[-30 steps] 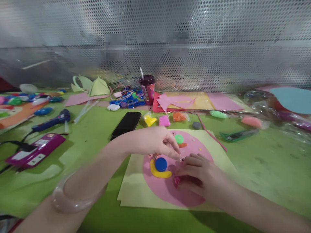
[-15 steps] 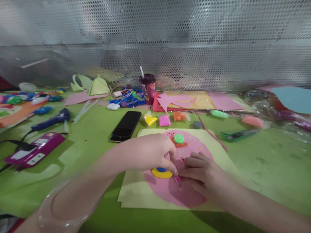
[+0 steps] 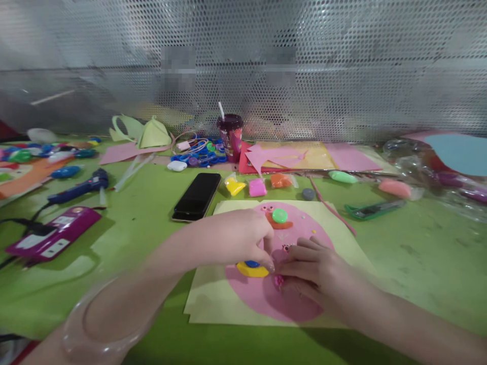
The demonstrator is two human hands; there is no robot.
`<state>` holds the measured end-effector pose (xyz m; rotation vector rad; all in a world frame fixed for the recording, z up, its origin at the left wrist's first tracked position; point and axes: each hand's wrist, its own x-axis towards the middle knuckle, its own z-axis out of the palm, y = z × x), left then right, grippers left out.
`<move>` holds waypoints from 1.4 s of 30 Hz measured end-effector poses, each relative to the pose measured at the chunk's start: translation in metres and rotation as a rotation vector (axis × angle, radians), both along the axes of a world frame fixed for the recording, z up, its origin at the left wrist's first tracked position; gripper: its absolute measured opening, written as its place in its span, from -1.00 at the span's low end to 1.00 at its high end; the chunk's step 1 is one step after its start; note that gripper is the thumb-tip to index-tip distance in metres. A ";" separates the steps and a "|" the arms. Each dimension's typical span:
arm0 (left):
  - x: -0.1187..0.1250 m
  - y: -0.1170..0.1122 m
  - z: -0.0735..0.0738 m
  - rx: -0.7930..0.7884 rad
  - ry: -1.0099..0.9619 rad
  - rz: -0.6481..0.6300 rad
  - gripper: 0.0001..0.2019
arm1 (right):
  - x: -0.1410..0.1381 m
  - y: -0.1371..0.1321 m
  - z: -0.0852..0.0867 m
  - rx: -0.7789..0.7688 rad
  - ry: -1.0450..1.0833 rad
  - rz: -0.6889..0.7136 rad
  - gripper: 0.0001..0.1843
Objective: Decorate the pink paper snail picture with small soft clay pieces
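A pink paper circle lies on a pale yellow sheet. On it sit a yellow-and-blue clay snail, an orange snail with a green shell and a small pink clay bit. My left hand curls over the yellow snail, its fingertips pinched at the snail's right end. My right hand rests knuckles-up on the circle, fingers bent toward the left fingertips and the pink bit. What the fingertips pinch is too small to make out.
A black phone lies left of the sheet. Small clay packets line its far edge, with a purple cup behind. A magenta device and a blue glue gun are at left, a green cutter at right.
My left hand came down from above the snail's top to its right end and now covers most of it. The right hand shifted slightly, uncovering the pink bit.
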<state>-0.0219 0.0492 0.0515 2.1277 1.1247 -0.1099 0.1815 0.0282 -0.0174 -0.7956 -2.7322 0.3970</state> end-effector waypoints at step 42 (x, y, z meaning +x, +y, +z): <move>0.001 -0.018 -0.003 0.063 0.020 -0.180 -0.77 | 0.012 -0.010 0.015 0.124 -0.037 0.092 -0.74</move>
